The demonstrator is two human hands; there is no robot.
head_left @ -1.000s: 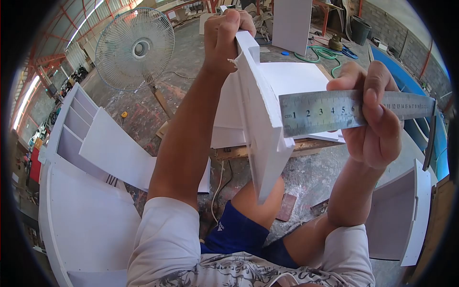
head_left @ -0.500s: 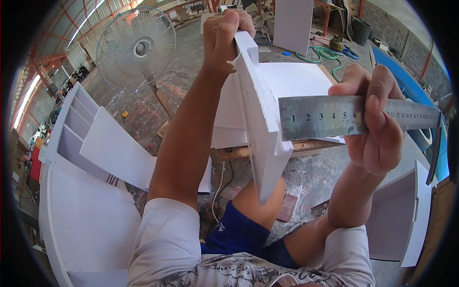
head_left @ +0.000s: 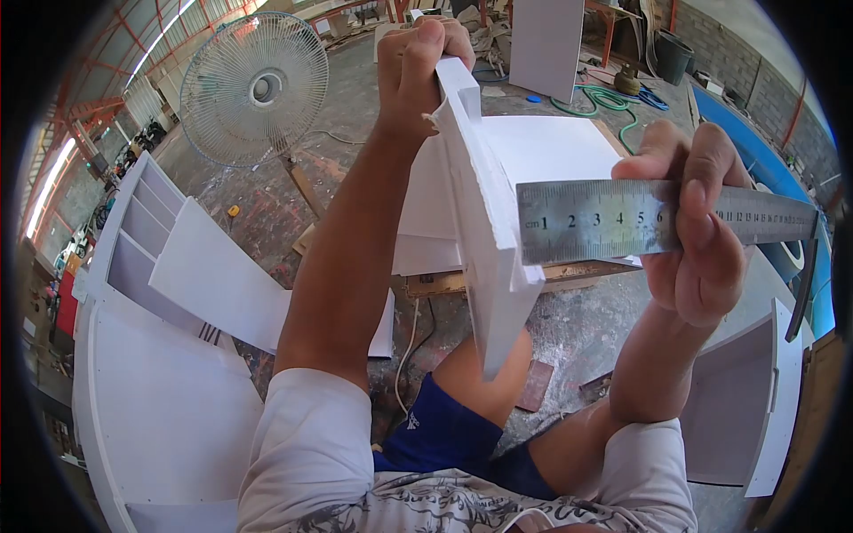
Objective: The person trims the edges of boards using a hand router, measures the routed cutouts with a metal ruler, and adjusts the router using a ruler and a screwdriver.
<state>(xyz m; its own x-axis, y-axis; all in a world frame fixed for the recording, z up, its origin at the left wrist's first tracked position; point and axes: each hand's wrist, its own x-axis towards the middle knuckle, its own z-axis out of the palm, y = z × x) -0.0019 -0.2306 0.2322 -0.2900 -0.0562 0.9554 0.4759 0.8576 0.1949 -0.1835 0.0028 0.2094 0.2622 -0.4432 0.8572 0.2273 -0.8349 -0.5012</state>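
My left hand (head_left: 422, 58) is closed around the far upper end of a white board (head_left: 484, 204), which is held up edge-on with a rough, chipped edge toward me. My right hand (head_left: 697, 218) pinches a metal ruler (head_left: 591, 218) between thumb and fingers. The ruler lies nearly level, its centimetre marks facing me. Its low-numbered end meets or nearly meets the notched near part of the board; I cannot tell if they touch. Behind them, a white panel (head_left: 546, 147) rests on a low wooden support (head_left: 435, 282).
A large fan (head_left: 264, 87) stands at the far left. White cabinet parts (head_left: 169, 382) lean at left, and another white box-like piece (head_left: 733, 400) is at right. A green hose (head_left: 613, 99) coils on the floor beyond, near an upright white panel (head_left: 544, 44).
The ruler and my right hand have shifted very slightly downward. The left hand and board look almost the same.
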